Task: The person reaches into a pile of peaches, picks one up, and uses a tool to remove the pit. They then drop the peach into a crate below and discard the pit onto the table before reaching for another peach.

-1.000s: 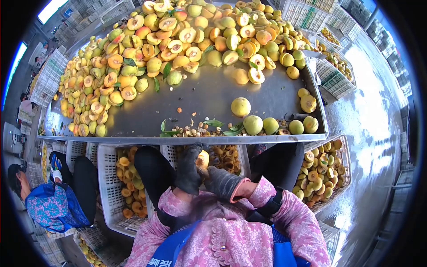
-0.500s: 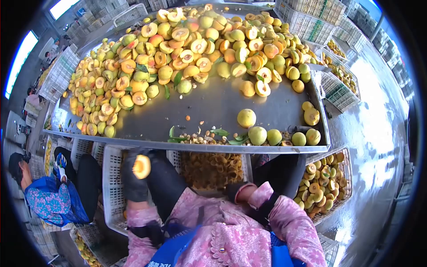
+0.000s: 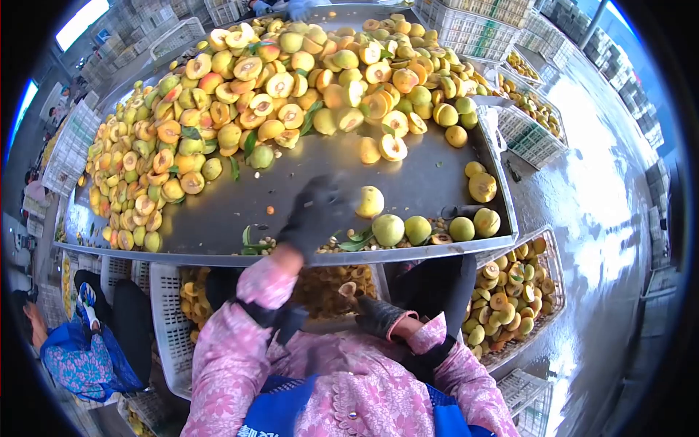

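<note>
Left hand [image 3: 317,211] stretched toward 12 o'clock over smooth metal tray [image 3: 218,200], blurred, grip unclear; round yellow fruit [image 3: 370,202] at 3 o'clock beside. Right hand [image 3: 380,315] low, pinching small brown piece [image 3: 348,290] toward 11.

1 head-worn view, facing forward and down, from close above

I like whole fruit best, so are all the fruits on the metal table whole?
No, many fruits on the metal table are cut open, with their hollow middles showing.
</note>
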`<action>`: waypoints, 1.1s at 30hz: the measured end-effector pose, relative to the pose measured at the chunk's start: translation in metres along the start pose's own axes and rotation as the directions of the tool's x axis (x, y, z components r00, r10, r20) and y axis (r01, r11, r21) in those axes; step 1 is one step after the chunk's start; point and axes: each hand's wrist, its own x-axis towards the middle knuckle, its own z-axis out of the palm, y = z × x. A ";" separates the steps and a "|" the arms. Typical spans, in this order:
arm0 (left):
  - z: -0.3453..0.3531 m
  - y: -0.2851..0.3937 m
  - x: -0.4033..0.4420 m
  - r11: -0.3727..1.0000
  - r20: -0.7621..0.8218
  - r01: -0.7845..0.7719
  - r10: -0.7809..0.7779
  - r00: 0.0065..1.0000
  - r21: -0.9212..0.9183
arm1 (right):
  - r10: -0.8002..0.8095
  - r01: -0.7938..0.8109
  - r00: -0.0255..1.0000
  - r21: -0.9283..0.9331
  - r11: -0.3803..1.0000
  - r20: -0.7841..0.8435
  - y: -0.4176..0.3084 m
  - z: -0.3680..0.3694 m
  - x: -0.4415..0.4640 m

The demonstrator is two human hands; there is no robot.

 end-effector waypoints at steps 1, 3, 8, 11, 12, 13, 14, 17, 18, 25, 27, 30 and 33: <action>0.027 -0.003 0.013 0.995 -0.019 0.012 -0.011 1.000 0.096 | -0.019 0.020 0.999 0.021 1.000 -0.045 0.001 -0.002 -0.005; 0.060 0.000 0.025 0.927 0.117 -0.015 -0.031 0.993 0.374 | -0.060 0.068 0.988 0.055 0.996 -0.139 0.002 -0.006 -0.012; 0.058 0.007 0.032 0.900 0.254 0.097 -0.221 0.942 0.424 | -0.047 0.058 0.990 0.085 0.995 -0.132 -0.007 -0.026 -0.027; 0.033 -0.040 0.015 0.973 0.324 -0.027 0.102 0.940 -0.227 | -0.034 0.040 0.996 0.065 0.997 -0.086 -0.019 -0.034 -0.029; 0.018 -0.032 0.002 0.843 0.354 0.115 0.094 0.931 -0.526 | -0.023 0.026 0.998 0.063 0.998 -0.062 -0.023 -0.035 -0.029; 0.004 -0.023 -0.012 0.607 0.383 0.256 0.087 0.920 -0.752 | -0.033 0.037 0.998 0.059 0.998 -0.059 -0.024 -0.033 -0.027; -0.015 0.005 -0.035 0.120 0.468 0.466 -0.021 0.884 -0.876 | -0.044 0.047 0.998 0.051 0.998 -0.053 -0.025 -0.031 -0.026; -0.041 0.003 -0.083 0.427 0.419 0.441 -0.149 0.895 -0.789 | -0.148 0.150 0.988 0.042 0.988 -0.048 -0.032 -0.030 -0.025; -0.047 0.006 -0.098 0.739 0.331 0.373 -0.213 0.919 -0.561 | -0.189 0.191 0.981 0.045 0.980 -0.051 -0.037 -0.031 -0.027; -0.004 -0.017 -0.157 0.974 -0.023 -0.133 0.139 0.990 0.183 | -0.386 0.387 0.922 -0.103 0.916 0.033 -0.088 -0.025 -0.037; -0.008 -0.022 -0.164 0.974 -0.115 0.227 -0.225 0.968 0.002 | -0.350 0.366 0.930 -0.176 0.914 0.114 -0.094 -0.028 -0.046; -0.025 -0.033 -0.164 0.349 0.267 0.492 -0.527 0.807 -0.798 | -0.416 0.419 0.908 -0.187 0.889 0.057 -0.094 -0.025 -0.052; -0.030 -0.025 -0.167 -0.074 0.379 0.386 -0.422 0.824 -0.920 | -0.393 0.392 0.919 -0.023 0.920 -0.032 -0.096 -0.030 -0.058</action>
